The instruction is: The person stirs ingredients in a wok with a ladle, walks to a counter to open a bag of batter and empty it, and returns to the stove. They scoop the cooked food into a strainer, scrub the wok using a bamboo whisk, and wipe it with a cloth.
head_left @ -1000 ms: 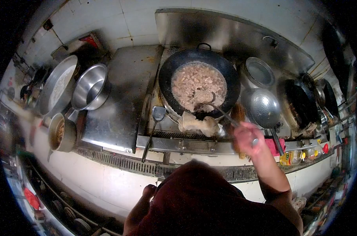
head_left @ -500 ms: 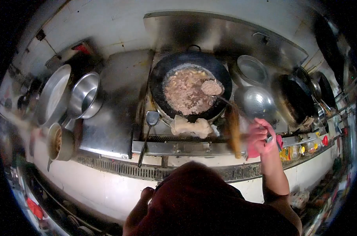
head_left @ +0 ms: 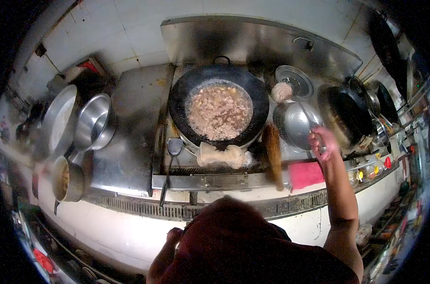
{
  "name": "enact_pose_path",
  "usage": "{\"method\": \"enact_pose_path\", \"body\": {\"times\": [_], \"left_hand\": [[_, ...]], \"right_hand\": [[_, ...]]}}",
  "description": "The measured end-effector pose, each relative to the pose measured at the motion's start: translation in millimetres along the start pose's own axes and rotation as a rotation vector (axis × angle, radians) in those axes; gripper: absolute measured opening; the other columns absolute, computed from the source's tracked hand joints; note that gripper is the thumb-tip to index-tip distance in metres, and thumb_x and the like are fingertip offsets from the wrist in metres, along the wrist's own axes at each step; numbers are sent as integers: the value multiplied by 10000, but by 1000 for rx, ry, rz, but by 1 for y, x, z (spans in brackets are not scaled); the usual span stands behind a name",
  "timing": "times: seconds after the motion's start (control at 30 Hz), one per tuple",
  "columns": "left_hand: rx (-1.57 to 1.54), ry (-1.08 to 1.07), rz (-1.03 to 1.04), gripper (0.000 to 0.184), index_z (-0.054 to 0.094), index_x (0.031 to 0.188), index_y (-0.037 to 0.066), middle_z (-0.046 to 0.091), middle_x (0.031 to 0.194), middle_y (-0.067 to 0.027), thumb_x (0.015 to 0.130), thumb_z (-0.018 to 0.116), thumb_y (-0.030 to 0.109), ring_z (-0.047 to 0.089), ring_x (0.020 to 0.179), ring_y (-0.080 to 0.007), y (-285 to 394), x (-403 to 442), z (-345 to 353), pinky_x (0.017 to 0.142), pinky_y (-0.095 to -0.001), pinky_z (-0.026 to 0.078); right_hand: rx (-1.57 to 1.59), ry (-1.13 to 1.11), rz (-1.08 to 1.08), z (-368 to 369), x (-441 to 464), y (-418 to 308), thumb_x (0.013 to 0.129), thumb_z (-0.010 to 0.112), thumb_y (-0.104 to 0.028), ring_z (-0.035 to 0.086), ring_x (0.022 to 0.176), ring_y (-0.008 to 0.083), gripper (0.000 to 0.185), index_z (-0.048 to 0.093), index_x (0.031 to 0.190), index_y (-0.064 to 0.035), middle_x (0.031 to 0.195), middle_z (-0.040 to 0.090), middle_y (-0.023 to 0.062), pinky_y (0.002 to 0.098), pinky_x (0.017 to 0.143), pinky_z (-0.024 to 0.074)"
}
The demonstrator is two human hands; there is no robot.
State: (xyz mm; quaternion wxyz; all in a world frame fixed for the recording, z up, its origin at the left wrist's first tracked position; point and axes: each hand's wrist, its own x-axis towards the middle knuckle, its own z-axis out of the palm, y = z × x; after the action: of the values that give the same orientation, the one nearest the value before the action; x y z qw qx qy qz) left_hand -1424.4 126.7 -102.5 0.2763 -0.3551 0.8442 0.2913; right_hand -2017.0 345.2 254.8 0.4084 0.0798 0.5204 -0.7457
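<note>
Right hand (head_left: 324, 141): fingers closed round the handle of a ladle (head_left: 306, 112), slightly blurred. Left hand (head_left: 174, 234): low, by the torso at its 11 o'clock, partly hidden; cannot tell whether it grips anything. Hands well apart.

Ladle bowl heaped with pale minced meat (head_left: 282, 92), just outside the big wok (head_left: 179, 102) at the wok's 2 to 3 o'clock, seen over the near edge of a round metal basin (head_left: 306, 84). Wok ahead of the torso at 12 o'clock, holding loose meat in liquid (head_left: 219, 111).

Clock from wok centre, going outward:
- 3 to 4 o'clock: perforated strainer (head_left: 294, 127), dimpled with holes, below the ladle handle. Dark, scorched pan (head_left: 354, 113) beyond.
- 4 to 5: wooden-toned brush (head_left: 273, 149); farther out, pink cloth (head_left: 306, 175) draped on the stove's front edge.
- 6: beige folded cloth (head_left: 221, 155) against the wok's near rim.
- 7 to 8: spatula (head_left: 174, 146), blade toward the wok.
- 8 to 9: steel pot (head_left: 94, 124), small saucepan (head_left: 75, 182) nearer the person, large basin (head_left: 58, 128) farthest out.
</note>
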Motion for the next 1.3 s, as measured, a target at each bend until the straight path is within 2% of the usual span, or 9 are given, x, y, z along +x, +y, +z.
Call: {"method": "enact_pose_path", "body": {"times": [0.27, 0.37, 0.43, 0.57, 0.67, 0.77, 0.83, 0.87, 1.3], "left_hand": [[-77, 47, 33, 290, 664, 761, 100, 623, 876, -149, 752, 455, 302, 589, 841, -328, 3, -12, -3, 758, -409, 472], [-205, 85, -54, 303, 663, 764, 100, 623, 880, -150, 759, 455, 321, 586, 850, -328, -7, -8, 13, 761, -408, 471], [-210, 123, -40, 310, 661, 760, 95, 623, 870, -152, 761, 455, 326, 587, 839, -331, -7, -9, 14, 758, -409, 472], [-96, 41, -18, 299, 662, 761, 83, 624, 846, -157, 759, 466, 310, 591, 814, -328, 14, -12, -11, 743, -417, 475], [-34, 156, 168, 263, 661, 759, 75, 624, 823, -162, 747, 486, 271, 595, 800, -317, -1, -1, 2, 722, -418, 480], [123, -11, 129, 237, 654, 739, 68, 624, 802, -161, 737, 502, 250, 597, 804, -303, 5, 7, -11, 707, -414, 485], [121, 52, 147, 230, 643, 721, 58, 618, 785, -164, 739, 506, 242, 599, 793, -301, -1, 10, -3, 692, -408, 489], [153, 94, 200, 228, 641, 730, 58, 617, 786, -159, 745, 498, 236, 599, 792, -300, -3, 10, -2, 687, -408, 490], [-69, 55, 27, 222, 647, 762, 89, 620, 893, -130, 749, 471, 224, 591, 811, -314, 3, -5, 5, 729, -408, 482]], "right_hand": [[-525, 260, -247, -21, 18, 26, 754, 524, -38, 471, 430, 137, 413, 454, 1160, -64, 633, 516, 55, 253, 365, 391], [-956, 245, -384, -52, 30, 42, 750, 511, 5, 577, 606, 237, 580, 335, 1298, -58, 799, 589, 120, 294, 526, 476], [-1514, 274, -921, -61, 23, 54, 757, 491, 30, 590, 860, 291, 583, 307, 1306, -34, 1045, 566, 178, 310, 750, 467], [-1463, 306, -662, -62, 6, 72, 760, 481, 32, 528, 1026, 297, 574, 297, 1302, -7, 1211, 475, 187, 299, 885, 393], [-1370, 67, -935, -75, 11, 86, 751, 518, -26, 574, 861, 326, 608, 282, 1312, -22, 1121, 526, 183, 317, 806, 441], [-1198, -147, -804, -55, -6, 86, 745, 514, -12, 588, 689, 284, 600, 309, 1308, -50, 959, 579, 167, 336, 669, 492], [-593, -120, -133, 19, -67, 68, 732, 514, 14, 532, 500, 183, 576, 350, 1282, -45, 731, 564, 114, 298, 463, 467], [-468, -113, -95, 17, -63, 75, 725, 512, 32, 450, 401, 110, 558, 380, 1260, -51, 599, 498, 66, 241, 357, 383], [-435, -135, 238, 55, -77, 77, 760, 520, -53, 440, 377, 131, 477, 381, 1216, -55, 608, 505, 67, 260, 315, 366]]}}
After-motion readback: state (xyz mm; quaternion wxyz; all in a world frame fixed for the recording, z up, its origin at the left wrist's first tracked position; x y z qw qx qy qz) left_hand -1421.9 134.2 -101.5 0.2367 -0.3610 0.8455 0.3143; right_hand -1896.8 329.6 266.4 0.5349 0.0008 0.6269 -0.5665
